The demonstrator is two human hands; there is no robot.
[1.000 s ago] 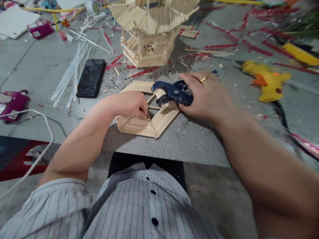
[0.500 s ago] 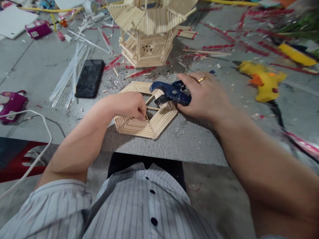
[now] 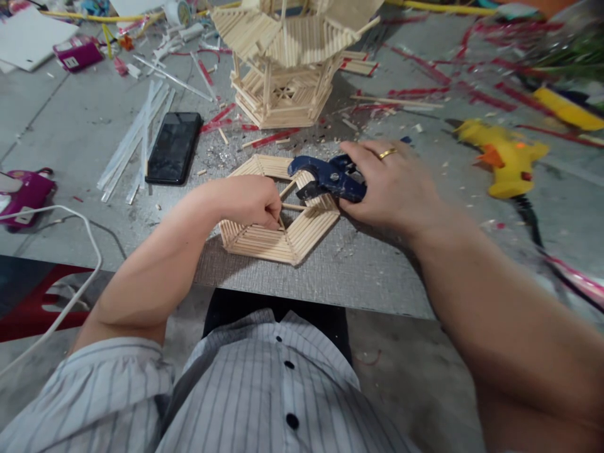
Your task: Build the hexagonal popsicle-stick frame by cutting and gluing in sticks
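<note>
A flat hexagonal frame of pale wooden sticks [image 3: 264,246] lies near the table's front edge, thin sticks crossing its open middle. My left hand [image 3: 252,200] is curled over that middle, thumb and forefinger pinched on a thin wooden stick [image 3: 283,223]; the fingertips are partly hidden. My right hand [image 3: 391,185] grips a blue pipe cutter [image 3: 333,177] by its handles. The cutter's curved jaw hangs over the frame's right side, its blade apart from the hook. From this angle I cannot tell whether the jaw touches any stick.
A wooden-stick pavilion model [image 3: 283,75] stands behind the frame. To its left lie a black phone [image 3: 173,148] and clear glue sticks [image 3: 134,141]. A yellow glue gun [image 3: 503,157] with a black cord rests at right. Red strips and stick scraps litter the tabletop.
The whole view has shifted slightly, with the table's things a little further right. Both hands, the cutter and the frame hold nearly the same positions relative to each other.
</note>
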